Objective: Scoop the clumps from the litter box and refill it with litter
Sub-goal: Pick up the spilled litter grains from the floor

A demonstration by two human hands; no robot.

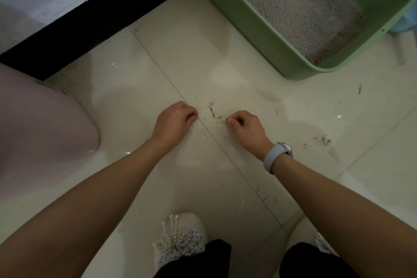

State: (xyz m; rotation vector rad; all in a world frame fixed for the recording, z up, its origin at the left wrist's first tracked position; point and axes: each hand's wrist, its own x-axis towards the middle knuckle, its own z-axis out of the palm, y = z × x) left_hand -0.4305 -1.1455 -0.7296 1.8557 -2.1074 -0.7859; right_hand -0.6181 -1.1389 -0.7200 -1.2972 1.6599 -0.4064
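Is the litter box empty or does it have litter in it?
It has litter. Grey granules cover the floor of the green litter box; its far end is out of frame. Both hands are empty.

We are recording two bare forearms, sleeveless as far as the frame edges are showing. Left hand [174, 117]: we are seeing no ring, band or glove. Right hand [242, 127]: likewise unadorned. Right wrist: we are noting a pale grey wristband [274, 157] with a smooth strap and a rounded watch body whose dark face is turning toward the right of the frame. At the lower centre we are listing a white shoe [180, 240] bearing strands of small white pearl beads and a dotted patch. At the bottom edge we are logging black trouser legs [203, 262], and a second white shoe [323, 245] peeking out at lower right.
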